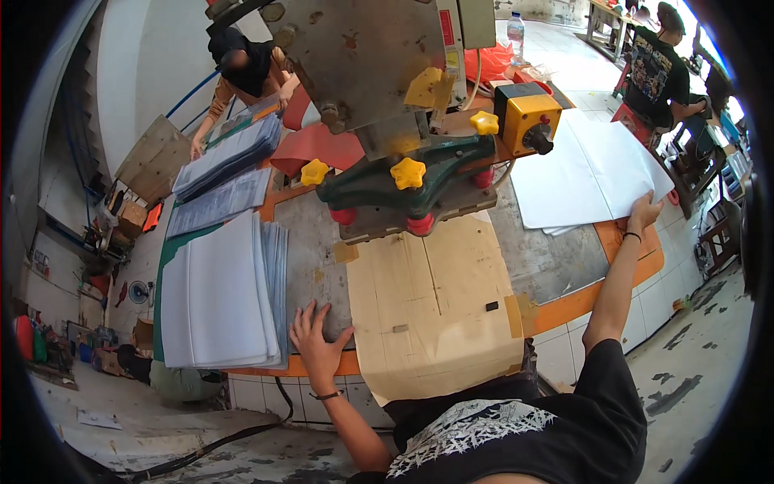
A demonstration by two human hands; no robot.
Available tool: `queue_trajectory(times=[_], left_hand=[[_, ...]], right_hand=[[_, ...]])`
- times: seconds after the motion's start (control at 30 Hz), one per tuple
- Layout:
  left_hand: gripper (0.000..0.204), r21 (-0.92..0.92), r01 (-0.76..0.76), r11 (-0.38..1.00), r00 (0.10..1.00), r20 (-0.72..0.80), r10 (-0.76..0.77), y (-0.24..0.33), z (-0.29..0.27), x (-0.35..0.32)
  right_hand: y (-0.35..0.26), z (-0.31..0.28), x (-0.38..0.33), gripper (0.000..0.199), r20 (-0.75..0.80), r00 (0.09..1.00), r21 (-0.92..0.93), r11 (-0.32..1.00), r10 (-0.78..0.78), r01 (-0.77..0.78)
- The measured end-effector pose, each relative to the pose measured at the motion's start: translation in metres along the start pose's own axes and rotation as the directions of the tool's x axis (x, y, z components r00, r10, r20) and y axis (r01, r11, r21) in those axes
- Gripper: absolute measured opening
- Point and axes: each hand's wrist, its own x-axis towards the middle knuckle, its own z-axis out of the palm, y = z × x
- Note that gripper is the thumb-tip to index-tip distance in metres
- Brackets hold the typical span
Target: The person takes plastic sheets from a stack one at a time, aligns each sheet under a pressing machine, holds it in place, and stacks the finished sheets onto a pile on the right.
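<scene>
My left hand (321,351) rests with fingers spread on the grey metal bed of the press, just left of a tan board sheet (435,323). Pencil lines and a few small dark pieces mark that sheet, which is taped down at its edges. Far to the right, my right hand (645,213) grips the near right corner of a large white sheet (564,181) lying on others; its fingers are partly hidden. Above the tan sheet stands the press head (411,189), a green plate with yellow star knobs and red feet.
A tall stack of white sheets (218,298) lies left of my left hand, with clear plastic-like sheets (230,157) behind it. A yellow control box (528,121) sits beside the press. One person (246,73) handles the far left stack; another (657,77) sits at the back right.
</scene>
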Motion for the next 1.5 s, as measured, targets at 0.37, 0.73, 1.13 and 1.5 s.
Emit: queue_trajectory(times=[0.37,0.73,1.13,1.5], left_hand=[[0.075,0.018,0.001,1.000,1.000,-0.002,-0.001,-0.002,0.001,-0.002],[0.074,0.005,-0.003,1.000,1.000,0.006,0.003,0.000,0.001,-0.001],[0.071,-0.100,-0.034,0.994,0.994,-0.108,0.023,-0.004,-0.002,-0.005],[0.077,0.348,0.327,0.878,0.878,-0.455,-0.147,-0.052,-0.061,-0.006]], right_hand=[[0.004,0.006,-0.005,0.070,0.494,0.831,0.151,0.966,-0.257,0.209],[0.000,0.005,-0.005,0.108,0.235,0.967,-0.245,0.957,-0.095,0.154],[0.001,0.023,-0.025,0.090,0.434,0.897,-0.704,0.591,-0.080,0.393],[0.014,0.022,-0.019,0.071,0.433,0.895,-0.621,0.683,-0.110,0.385]])
